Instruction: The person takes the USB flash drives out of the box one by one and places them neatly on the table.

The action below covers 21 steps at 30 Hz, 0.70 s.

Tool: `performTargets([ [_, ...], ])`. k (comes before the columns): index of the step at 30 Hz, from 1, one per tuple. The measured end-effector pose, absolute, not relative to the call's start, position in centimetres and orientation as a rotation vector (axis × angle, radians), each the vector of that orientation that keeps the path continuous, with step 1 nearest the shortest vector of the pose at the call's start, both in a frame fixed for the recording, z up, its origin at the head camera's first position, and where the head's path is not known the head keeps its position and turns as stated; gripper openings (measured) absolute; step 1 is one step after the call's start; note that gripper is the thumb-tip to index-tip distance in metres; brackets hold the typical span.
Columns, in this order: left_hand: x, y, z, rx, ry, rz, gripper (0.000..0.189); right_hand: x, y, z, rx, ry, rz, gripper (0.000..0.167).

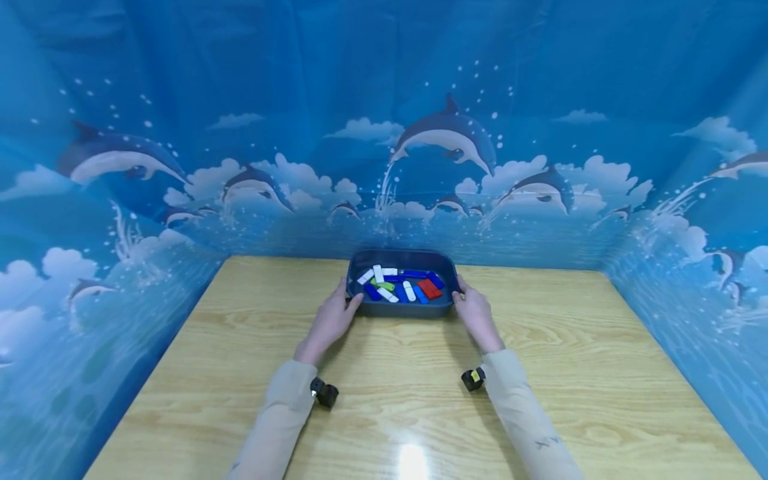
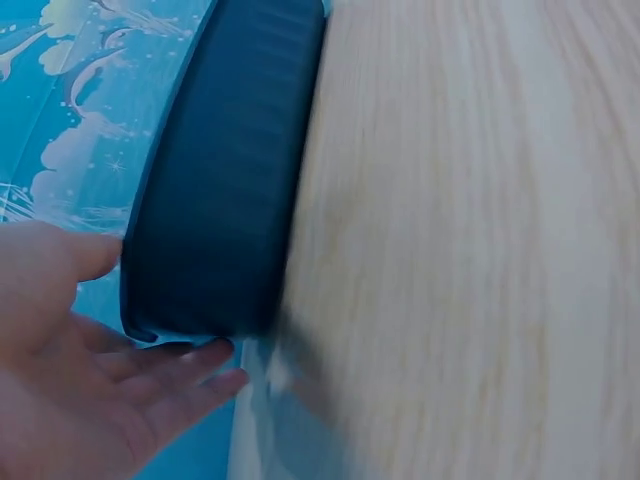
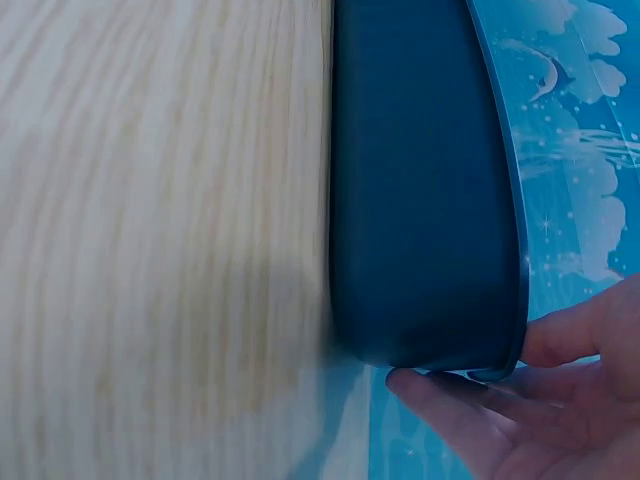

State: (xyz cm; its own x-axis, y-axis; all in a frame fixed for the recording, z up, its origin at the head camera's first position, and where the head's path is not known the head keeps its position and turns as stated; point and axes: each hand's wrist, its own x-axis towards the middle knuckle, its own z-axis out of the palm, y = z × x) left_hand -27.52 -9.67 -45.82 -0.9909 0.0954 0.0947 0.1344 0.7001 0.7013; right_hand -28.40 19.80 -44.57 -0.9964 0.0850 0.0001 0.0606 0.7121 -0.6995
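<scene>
A dark blue-grey plastic bin (image 1: 402,311) is at the back of the table, long side facing me. My left hand (image 1: 335,313) holds its left end, thumb at the rim and fingers against the end wall. At the opposite end, my right hand (image 1: 474,310) grips the bin in the same way. Inside lie several small flat sticks resembling USB drives: white ones (image 1: 409,291), dark blue ones (image 1: 414,274), a green one (image 1: 383,285) and red pieces (image 1: 429,289). Both wrist views show the bin's outer wall (image 2: 225,170), and its contents are hidden there.
The light wood table (image 1: 396,400) ends at a blue backdrop (image 1: 384,227) printed with dolphins and clouds, just behind the bin. More of this backdrop stands along the left and right table edges. Small black cameras (image 1: 327,395) sit on both wrists.
</scene>
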Motion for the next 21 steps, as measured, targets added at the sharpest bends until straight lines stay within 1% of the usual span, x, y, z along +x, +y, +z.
performTargets([
  [5, -27.7, -9.6, -46.0, -0.135, -2.862, -1.243, 0.062, -28.3, 20.1, -44.9, -0.077, -2.872, 1.212, 0.055],
  [9, -27.8, -9.5, -46.0, -0.132, -2.882, -1.226, 0.062, -28.1, 20.3, -45.1, -0.032, -2.861, 1.215, 0.054],
  [21, -26.5, -9.5, -45.6, -0.236, -2.941, -1.142, 0.066, -26.7, 20.9, -44.7, 0.001, -2.907, 1.164, 0.053],
])
